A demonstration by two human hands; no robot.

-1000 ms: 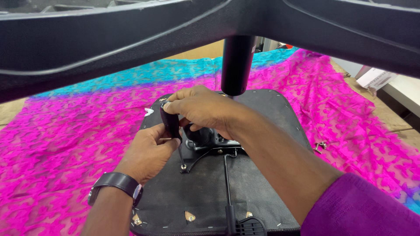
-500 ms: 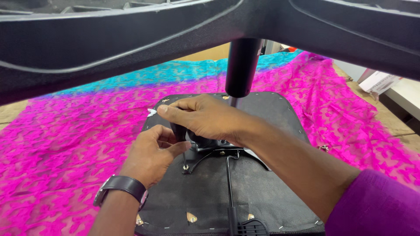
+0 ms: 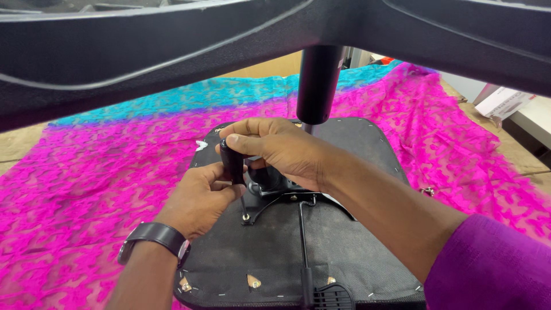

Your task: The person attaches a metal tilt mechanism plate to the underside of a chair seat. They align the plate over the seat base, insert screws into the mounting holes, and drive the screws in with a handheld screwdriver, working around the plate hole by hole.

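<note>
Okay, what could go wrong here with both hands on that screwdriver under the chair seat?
The screwdriver stands on a screw at the bracket's corner; if its tip slips, it may jab the black seat fabric. The left hand sits close beside the shaft, so a slip could nick it. The right hand works under the chair base, which may bump the knuckles.

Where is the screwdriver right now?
In the head view, just left of centre, the black-handled screwdriver stands upright between both hands, tip on a screw in the upturned chair seat, below the black column.
</note>
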